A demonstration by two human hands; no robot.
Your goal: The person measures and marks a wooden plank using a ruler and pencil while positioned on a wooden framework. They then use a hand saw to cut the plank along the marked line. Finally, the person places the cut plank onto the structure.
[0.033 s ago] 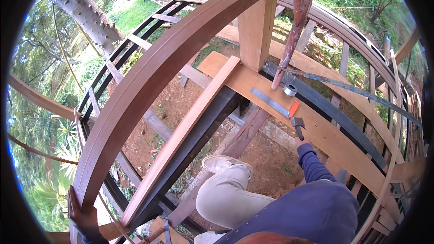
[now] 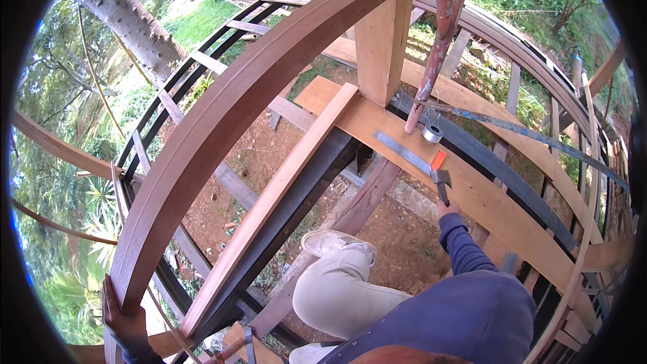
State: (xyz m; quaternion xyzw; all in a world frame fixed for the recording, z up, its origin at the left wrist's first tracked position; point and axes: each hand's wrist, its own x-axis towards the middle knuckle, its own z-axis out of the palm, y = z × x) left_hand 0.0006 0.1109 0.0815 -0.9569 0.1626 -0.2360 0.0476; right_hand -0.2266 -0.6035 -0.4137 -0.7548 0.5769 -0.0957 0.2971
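Observation:
At the lower left, my left hand (image 2: 127, 320) is closed round the lower end of a long dark brown wooden beam (image 2: 195, 121). The beam slants up to the far middle, where its end is in front of an upright wooden post (image 2: 381, 47). My right hand (image 2: 447, 209) grips the handle of a hammer (image 2: 441, 178), its dark metal head over a light wooden board (image 2: 485, 195). Just beyond the head lies a try square (image 2: 404, 152) with a steel blade and an orange handle. A small silver roll (image 2: 433, 134) sits on the board's far side.
A rusty red pole (image 2: 438, 54) comes down to the board near the roll. A lighter timber (image 2: 283, 195) lies along a black metal beam (image 2: 296, 212). Between the frame's members, bare soil (image 2: 397, 249) shows below. A blue-grey bar (image 2: 532, 138) crosses on the right.
My right hand and the hammer have shifted slightly left and away from me. The left hand and the brown beam look unmoved.

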